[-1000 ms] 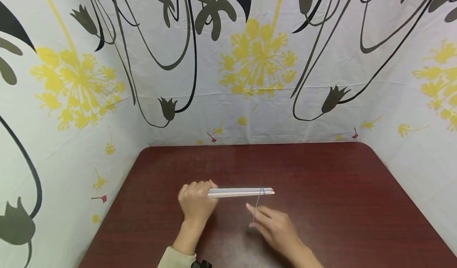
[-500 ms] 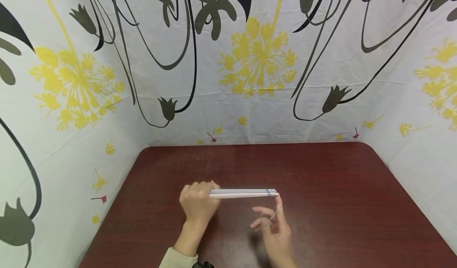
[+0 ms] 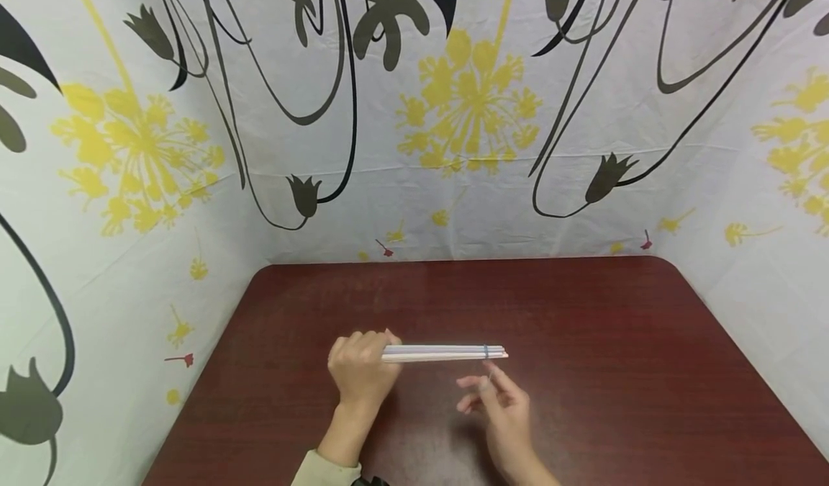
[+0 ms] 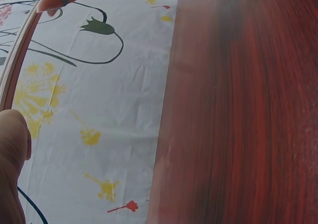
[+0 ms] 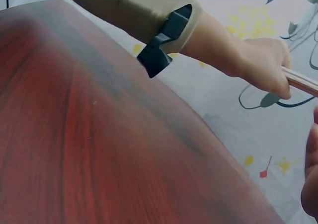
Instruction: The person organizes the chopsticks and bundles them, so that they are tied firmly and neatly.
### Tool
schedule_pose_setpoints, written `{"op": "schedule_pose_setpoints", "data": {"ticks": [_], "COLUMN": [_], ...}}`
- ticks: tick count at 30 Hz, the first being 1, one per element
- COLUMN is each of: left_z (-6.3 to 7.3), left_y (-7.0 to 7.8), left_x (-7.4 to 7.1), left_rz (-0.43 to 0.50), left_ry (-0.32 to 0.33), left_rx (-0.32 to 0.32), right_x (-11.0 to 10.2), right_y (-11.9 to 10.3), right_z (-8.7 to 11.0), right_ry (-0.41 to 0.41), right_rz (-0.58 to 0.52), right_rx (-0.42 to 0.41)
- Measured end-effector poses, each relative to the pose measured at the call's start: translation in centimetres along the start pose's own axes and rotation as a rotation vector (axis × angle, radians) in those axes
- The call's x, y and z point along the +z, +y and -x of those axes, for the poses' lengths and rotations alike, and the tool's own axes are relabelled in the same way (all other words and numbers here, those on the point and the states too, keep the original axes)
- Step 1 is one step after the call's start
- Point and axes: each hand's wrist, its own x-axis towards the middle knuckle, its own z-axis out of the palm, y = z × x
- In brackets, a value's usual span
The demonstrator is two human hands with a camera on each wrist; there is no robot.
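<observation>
Printed white cloth [image 3: 401,212] hung along the far, left and right sides, with yellow flower prints [image 3: 469,111] and dark tulip shapes [image 3: 304,196] on it. Dark red-brown table [image 3: 583,342], wood grain, rounded far corners, took up the lower middle. Pale sleeve [image 3: 327,470] covered the person's left forearm at the near edge, pulled back from the wrist. Left hand [image 3: 364,367] was closed in a fist, gripping the left end of the sticks, knuckles up. Right hand [image 3: 505,414] was nearer and to the right, just below the sticks' right end, index fingertip up by them, other fingers bent and spread to the left; couldn't tell whether thumb and index pinched anything. Bundle of sticks [image 3: 440,353], thin and pale, was held up off the table, roughly level, running left to right from the fist, right end projecting past the band. Black device [image 5: 154,57] was at the left wrist by the sleeve cuff. Blue band [image 3: 486,351] circled the bundle near its right end; left wrist view showed part of it looped round a finger of the right hand.
</observation>
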Motion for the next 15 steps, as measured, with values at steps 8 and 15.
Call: {"op": "schedule_pose_setpoints", "data": {"ticks": [8,15], "left_z": [0.1,0.0], "left_y": [0.2,0.3], "left_x": [0.0,0.0], "left_rz": [0.018,0.045], "left_ry": [-0.005,0.012], "left_rx": [-0.007,0.003], "right_x": [-1.1,-1.9], "right_y": [-0.4,-0.2], "right_z": [-0.8,-1.3], "right_ry": [-0.211,-0.399], "right_rz": [-0.14,-0.288], "right_rx": [0.074,0.016]}}
